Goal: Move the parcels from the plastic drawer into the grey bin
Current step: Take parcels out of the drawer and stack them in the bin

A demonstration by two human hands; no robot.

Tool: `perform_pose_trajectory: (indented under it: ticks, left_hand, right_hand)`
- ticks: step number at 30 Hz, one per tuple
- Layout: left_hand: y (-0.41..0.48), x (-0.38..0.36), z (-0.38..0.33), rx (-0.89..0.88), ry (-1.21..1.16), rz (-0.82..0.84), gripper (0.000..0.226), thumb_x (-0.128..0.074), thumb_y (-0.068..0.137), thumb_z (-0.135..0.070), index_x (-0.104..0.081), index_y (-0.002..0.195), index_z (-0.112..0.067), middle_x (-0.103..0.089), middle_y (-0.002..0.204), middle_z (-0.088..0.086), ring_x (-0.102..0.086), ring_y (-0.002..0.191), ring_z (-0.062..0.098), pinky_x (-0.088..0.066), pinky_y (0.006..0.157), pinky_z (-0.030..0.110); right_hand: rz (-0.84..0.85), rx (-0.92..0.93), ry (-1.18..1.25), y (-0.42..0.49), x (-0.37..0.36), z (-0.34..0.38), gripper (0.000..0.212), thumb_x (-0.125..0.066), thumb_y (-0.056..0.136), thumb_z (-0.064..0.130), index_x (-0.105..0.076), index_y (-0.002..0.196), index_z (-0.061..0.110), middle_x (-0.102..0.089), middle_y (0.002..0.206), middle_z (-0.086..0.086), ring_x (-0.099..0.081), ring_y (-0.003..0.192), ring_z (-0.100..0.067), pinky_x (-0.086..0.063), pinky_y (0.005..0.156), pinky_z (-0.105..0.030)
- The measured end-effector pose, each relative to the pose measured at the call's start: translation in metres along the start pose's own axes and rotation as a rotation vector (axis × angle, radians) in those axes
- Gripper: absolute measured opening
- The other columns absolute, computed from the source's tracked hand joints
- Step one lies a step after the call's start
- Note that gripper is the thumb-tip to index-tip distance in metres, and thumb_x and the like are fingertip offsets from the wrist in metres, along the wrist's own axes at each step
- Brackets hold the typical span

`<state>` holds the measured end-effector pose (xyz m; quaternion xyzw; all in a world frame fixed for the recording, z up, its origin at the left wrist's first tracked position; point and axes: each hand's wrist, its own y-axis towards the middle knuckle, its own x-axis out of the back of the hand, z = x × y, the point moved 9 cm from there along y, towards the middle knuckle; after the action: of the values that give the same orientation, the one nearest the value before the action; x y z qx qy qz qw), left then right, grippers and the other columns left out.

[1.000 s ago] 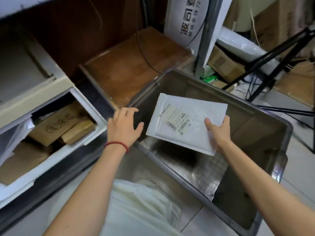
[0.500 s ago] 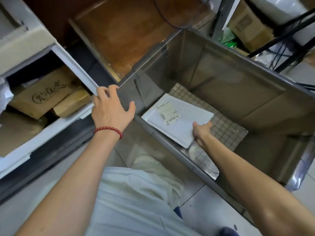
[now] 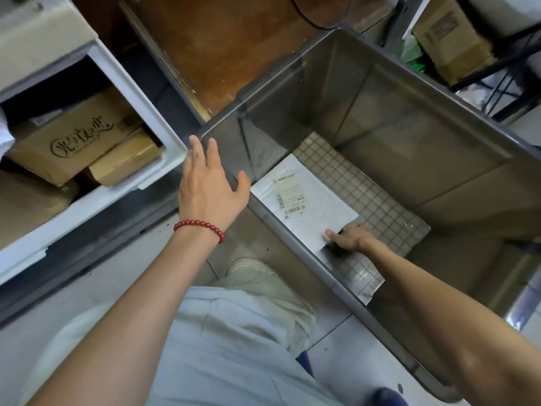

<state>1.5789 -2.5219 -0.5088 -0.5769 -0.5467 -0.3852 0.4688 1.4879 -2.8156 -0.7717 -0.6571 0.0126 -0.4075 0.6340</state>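
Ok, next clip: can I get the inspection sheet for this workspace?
Surface: tiled floor, a few dark specks.
Job's things: grey bin holds one white parcel, at or near its gridded bottom; plastic drawer open, with a large cardboard box and a small cardboard box inside.
Clutter: taped box and green bag behind the bin.
Hands: left hand with fingers spread, between drawer and bin, holding nothing; right hand pinches the parcel's near corner.
Cables: black cable over the brown board.
Surroundings: black metal frame at the right.
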Motion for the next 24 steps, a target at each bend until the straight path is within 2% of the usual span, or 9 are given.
perform_pose_trajectory:
  ticks: [4,10,14,18,21,24]
  left_hand:
    - [0.017,0.004,0.007,-0.027,-0.007,0.009,0.072,-0.041,0.097,-0.039,-0.008,0.153,-0.008,0.002,0.161,0.013,-0.01,0.147,0.029,-0.019,0.116,0.039]
    - [0.043,0.009,0.016,-0.049,-0.005,0.034,0.071,-0.041,0.099,-0.037,-0.005,0.154,-0.011,0.004,0.161,0.009,-0.01,0.147,0.027,-0.023,0.115,0.042]
    - [0.048,0.011,0.021,-0.064,0.095,0.008,0.07,-0.035,0.098,-0.05,-0.008,0.154,-0.018,-0.001,0.162,0.007,-0.012,0.147,0.027,-0.026,0.112,0.051]
    - [0.031,0.024,0.029,-0.06,0.093,-0.082,0.069,-0.033,0.095,-0.057,-0.02,0.152,-0.02,-0.021,0.158,0.007,-0.023,0.143,0.028,-0.029,0.108,0.053]
    - [0.015,0.033,0.05,0.011,0.075,-0.091,0.065,-0.033,0.096,-0.056,-0.027,0.149,-0.02,-0.033,0.152,0.006,-0.033,0.137,0.029,-0.034,0.103,0.051]
    - [-0.004,0.051,0.073,0.078,0.154,-0.103,0.06,-0.037,0.094,-0.054,-0.036,0.144,-0.021,-0.043,0.145,0.006,-0.04,0.129,0.031,-0.036,0.098,0.048]
  right_hand:
    - [-0.012,0.083,-0.124,-0.04,0.012,0.02,0.069,-0.035,0.092,0.067,-0.032,0.148,0.026,-0.025,0.156,-0.011,-0.022,0.143,-0.034,-0.025,0.114,-0.048]
    - [-0.055,0.173,-0.138,-0.055,0.017,0.035,0.069,-0.034,0.092,0.066,-0.027,0.151,0.031,-0.018,0.159,-0.003,-0.019,0.145,-0.03,-0.023,0.117,-0.047]
    - [-0.165,0.23,-0.206,-0.073,0.03,0.047,0.071,-0.034,0.092,0.067,-0.023,0.152,0.031,-0.019,0.159,0.0,-0.016,0.146,-0.025,-0.024,0.115,-0.046]
    - [-0.318,0.288,-0.269,-0.097,0.051,0.064,0.07,-0.033,0.092,0.066,-0.023,0.152,0.031,-0.026,0.156,0.0,-0.024,0.143,-0.025,-0.027,0.111,-0.044]
    - [-0.413,0.343,-0.302,-0.119,0.067,0.081,0.067,-0.034,0.093,0.063,-0.024,0.151,0.03,-0.031,0.154,-0.001,-0.028,0.141,-0.024,-0.028,0.109,-0.043]
    - [-0.515,0.433,-0.27,-0.147,0.088,0.111,0.066,-0.034,0.093,0.063,-0.025,0.15,0.03,-0.035,0.152,-0.002,-0.032,0.138,-0.026,-0.03,0.11,-0.044]
